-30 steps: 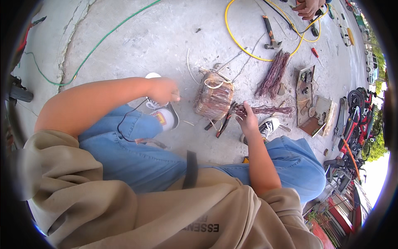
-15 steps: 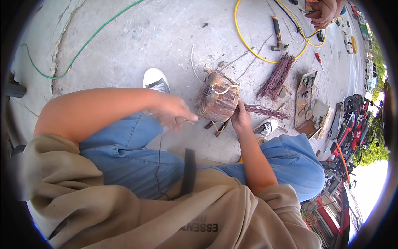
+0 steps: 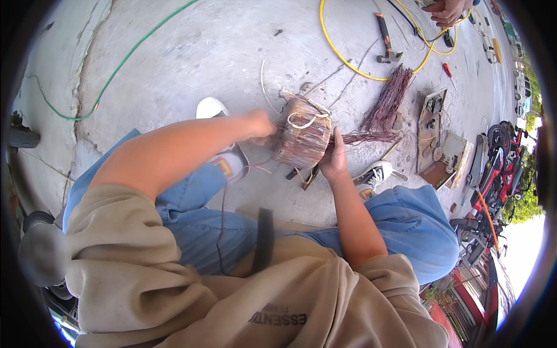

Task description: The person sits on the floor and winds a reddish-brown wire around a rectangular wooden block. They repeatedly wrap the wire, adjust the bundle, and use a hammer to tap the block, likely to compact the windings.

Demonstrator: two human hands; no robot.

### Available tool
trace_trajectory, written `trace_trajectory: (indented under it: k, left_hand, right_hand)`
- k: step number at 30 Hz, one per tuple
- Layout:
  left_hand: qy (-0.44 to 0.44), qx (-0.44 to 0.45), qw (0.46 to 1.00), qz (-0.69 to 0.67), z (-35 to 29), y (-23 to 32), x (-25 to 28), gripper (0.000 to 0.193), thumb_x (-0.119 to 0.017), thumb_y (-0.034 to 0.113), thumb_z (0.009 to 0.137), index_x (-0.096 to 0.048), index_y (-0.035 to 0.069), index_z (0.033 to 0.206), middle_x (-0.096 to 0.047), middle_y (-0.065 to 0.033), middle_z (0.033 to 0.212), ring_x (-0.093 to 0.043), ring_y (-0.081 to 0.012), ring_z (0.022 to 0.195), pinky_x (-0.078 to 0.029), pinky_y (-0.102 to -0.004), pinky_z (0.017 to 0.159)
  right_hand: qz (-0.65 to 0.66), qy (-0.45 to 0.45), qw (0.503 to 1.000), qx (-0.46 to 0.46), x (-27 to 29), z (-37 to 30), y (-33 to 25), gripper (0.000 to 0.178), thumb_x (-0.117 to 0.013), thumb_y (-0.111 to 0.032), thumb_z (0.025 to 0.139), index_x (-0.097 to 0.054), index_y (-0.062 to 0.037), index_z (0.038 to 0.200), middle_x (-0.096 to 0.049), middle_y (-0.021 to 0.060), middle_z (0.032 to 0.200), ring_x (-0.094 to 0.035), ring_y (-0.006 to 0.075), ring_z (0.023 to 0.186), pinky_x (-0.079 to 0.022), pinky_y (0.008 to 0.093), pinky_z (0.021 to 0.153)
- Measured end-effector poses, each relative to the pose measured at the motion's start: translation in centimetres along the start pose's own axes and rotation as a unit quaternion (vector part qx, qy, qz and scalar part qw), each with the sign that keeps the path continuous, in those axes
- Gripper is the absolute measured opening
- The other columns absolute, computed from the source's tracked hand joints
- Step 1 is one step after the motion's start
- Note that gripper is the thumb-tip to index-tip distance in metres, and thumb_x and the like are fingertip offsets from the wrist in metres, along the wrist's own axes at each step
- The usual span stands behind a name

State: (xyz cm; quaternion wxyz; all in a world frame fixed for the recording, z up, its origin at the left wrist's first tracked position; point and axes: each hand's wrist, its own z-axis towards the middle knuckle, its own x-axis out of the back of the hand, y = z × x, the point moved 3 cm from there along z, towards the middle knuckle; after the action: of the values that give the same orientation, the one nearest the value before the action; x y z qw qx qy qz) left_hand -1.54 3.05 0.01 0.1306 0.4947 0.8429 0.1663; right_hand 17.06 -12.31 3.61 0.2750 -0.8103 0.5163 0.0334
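Over the concrete between my shoes is a boxy wire-wound coil point(image 3: 303, 136), brown and coppery, with a loop of pale cord on top. My right hand point(image 3: 335, 158) is closed on its right side, thumb up along the edge, other fingers partly hidden. My left hand point(image 3: 260, 126), blurred, is a closed fist just off the coil's left end; whatever it holds is too smeared to make out. A thin dark wire point(image 3: 221, 226) runs across my lap toward the left shoe. Dark red wire strands point(image 3: 365, 137) trail right from behind my right hand.
A bundle of dark red wires point(image 3: 390, 101) lies right of the coil, with a hammer point(image 3: 385, 43), yellow hose point(image 3: 339, 56) and red screwdriver point(image 3: 448, 72) beyond. Opened metal housings point(image 3: 432, 133) lie farther right. Another person's hand point(image 3: 448, 11) shows at top right. A green hose point(image 3: 119, 75) curves at left.
My left hand has moved up from below the coil's lower left to beside its left end, its fingers now more folded. My right hand stays on the coil.
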Motion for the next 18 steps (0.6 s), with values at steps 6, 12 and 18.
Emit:
trace_trajectory:
  k: [6,12,18]
  left_hand:
    - [-0.038,0.002,0.997,0.07,-0.1,0.1,0.1,0.021,-0.063,0.015,0.089,-0.068,-0.003,0.098,-0.065,-0.0116,0.082,-0.063,-0.0198,0.066,-0.059,-0.0335,0.057]
    - [-0.092,0.002,0.992,-0.087,0.0,-0.8,0.0,0.032,-0.049,0.022,0.096,-0.063,-0.001,0.113,-0.067,-0.0125,0.097,-0.066,-0.0204,0.078,-0.061,-0.0365,0.069]
    - [-0.088,-0.055,0.991,0.088,0.2,1.1,0.1,0.027,-0.057,0.021,0.093,-0.069,-0.003,0.099,-0.066,-0.0076,0.079,-0.063,-0.0166,0.065,-0.056,-0.0325,0.058]
  right_hand:
    - [0.033,-0.019,0.999,0.025,5.1,0.5,-4.5,0.017,-0.069,-0.019,0.091,-0.065,-0.007,0.102,-0.065,0.0045,0.084,-0.06,0.0125,0.067,-0.046,0.0235,0.052]
    - [0.009,0.101,0.994,0.028,3.9,-0.2,-2.4,0.016,-0.072,-0.005,0.088,-0.061,-0.0075,0.1,-0.062,0.0025,0.095,-0.058,0.0138,0.083,-0.053,0.0218,0.072]
    - [0.049,0.043,0.998,0.002,1.7,1.2,1.1,0.019,-0.066,-0.015,0.094,-0.06,-0.0046,0.109,-0.063,0.0067,0.101,-0.06,0.019,0.091,-0.053,0.0322,0.086]
